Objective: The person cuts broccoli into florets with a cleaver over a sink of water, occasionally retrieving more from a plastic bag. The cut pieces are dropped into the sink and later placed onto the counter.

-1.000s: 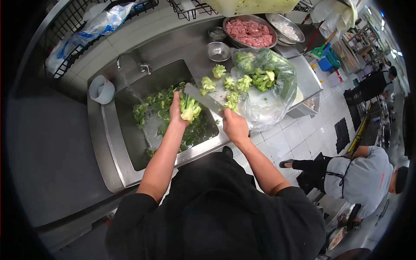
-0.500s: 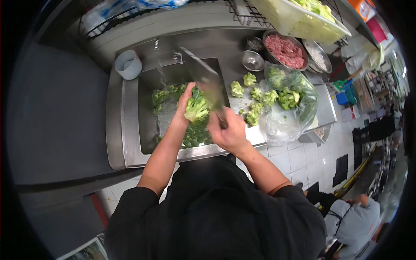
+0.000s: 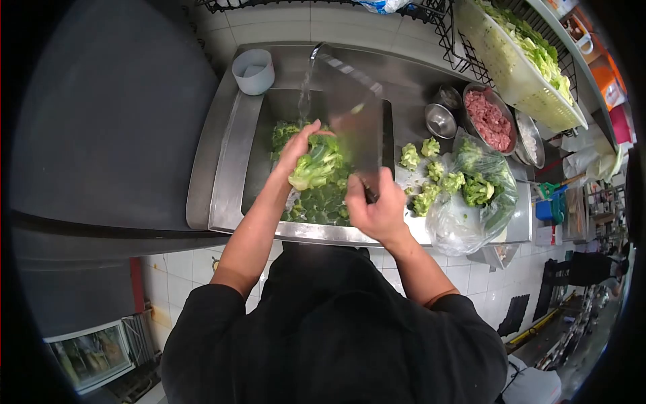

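Observation:
My left hand (image 3: 299, 147) is closed around a head of broccoli (image 3: 315, 167), its pale cut stem side turned toward me over the sink (image 3: 250, 168). In my right hand (image 3: 378, 210) is the handle of a broad cleaver (image 3: 360, 135). Motion blurs its blade, which points away from me just right of the broccoli. Below both hands, cut broccoli florets (image 3: 316, 207) float in the water in the basin. A stream from the faucet (image 3: 321, 48) runs down behind my left hand.
Broccoli stems (image 3: 425, 198) lie on the counter right of the sink, beside a plastic bag of broccoli (image 3: 474, 195). Behind them stand a small metal bowl (image 3: 441, 121) and a bowl of raw meat (image 3: 490, 120). A white container (image 3: 254, 72) sits at the back left corner.
The view has shifted, so the sink and counter appear further right. The cleaver blade has swung away from the broccoli, to its right. Both hands keep their holds.

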`<state>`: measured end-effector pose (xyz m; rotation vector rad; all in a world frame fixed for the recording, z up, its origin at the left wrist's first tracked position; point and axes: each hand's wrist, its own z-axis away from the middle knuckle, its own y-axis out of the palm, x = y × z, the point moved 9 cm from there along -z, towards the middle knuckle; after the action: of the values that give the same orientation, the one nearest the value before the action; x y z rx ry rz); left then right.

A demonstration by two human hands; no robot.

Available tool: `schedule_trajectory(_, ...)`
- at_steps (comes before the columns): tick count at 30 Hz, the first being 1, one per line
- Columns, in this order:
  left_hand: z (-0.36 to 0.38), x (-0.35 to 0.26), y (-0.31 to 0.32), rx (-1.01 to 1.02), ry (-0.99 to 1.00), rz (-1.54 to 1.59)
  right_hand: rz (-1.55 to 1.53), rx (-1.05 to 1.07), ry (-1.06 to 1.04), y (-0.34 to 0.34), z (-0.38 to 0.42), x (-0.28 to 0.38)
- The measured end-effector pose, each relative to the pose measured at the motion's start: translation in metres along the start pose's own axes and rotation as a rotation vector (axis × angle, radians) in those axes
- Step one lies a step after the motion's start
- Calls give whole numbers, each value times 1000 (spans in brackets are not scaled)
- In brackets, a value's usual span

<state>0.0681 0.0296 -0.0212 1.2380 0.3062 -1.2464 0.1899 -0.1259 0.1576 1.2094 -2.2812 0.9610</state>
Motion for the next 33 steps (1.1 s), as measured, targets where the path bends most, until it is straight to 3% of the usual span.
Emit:
schedule_trajectory(2,-19,6,-12,114,115,47,-5,75,-82,19,3,2)
schedule_trajectory(4,2,-6,6,138,28,-24,24,153,-54,41,7,-21)
schedule_trajectory(6,-3,-7,-5,115,139,-110,175,351,110,64,18,-53)
schedule_trajectory(10,0,14,-27,2,14,-30,164,277,206,57,29,-73)
schedule_trajectory(11,3,13,-28,-19,92,2,144,256,215,53,27,-76)
schedule_trajectory(15,-3,24,-35,-13,10,12,2,67,140,25,17,-42)
schedule_trajectory(18,-13,34,-35,8,-16,15,0,117,62,39,20,-36)
schedule_trajectory(19,-10,27,-34,-43,87,10,112,241,99,56,24,-49)
schedule_trajectory(21,-2,20,-33,-92,194,6,97,265,208,65,49,-83)
schedule_trajectory(23,-4,27,-34,-93,56,-56,27,298,408,61,57,-102)
schedule_trajectory(28,-24,62,-65,19,-185,46,136,249,570,38,63,-148)
schedule_trajectory(31,-8,88,-83,-236,-301,484,81,173,635,26,77,-169)
schedule_trajectory(33,-20,110,-105,-275,-279,454,104,211,682,22,89,-175)
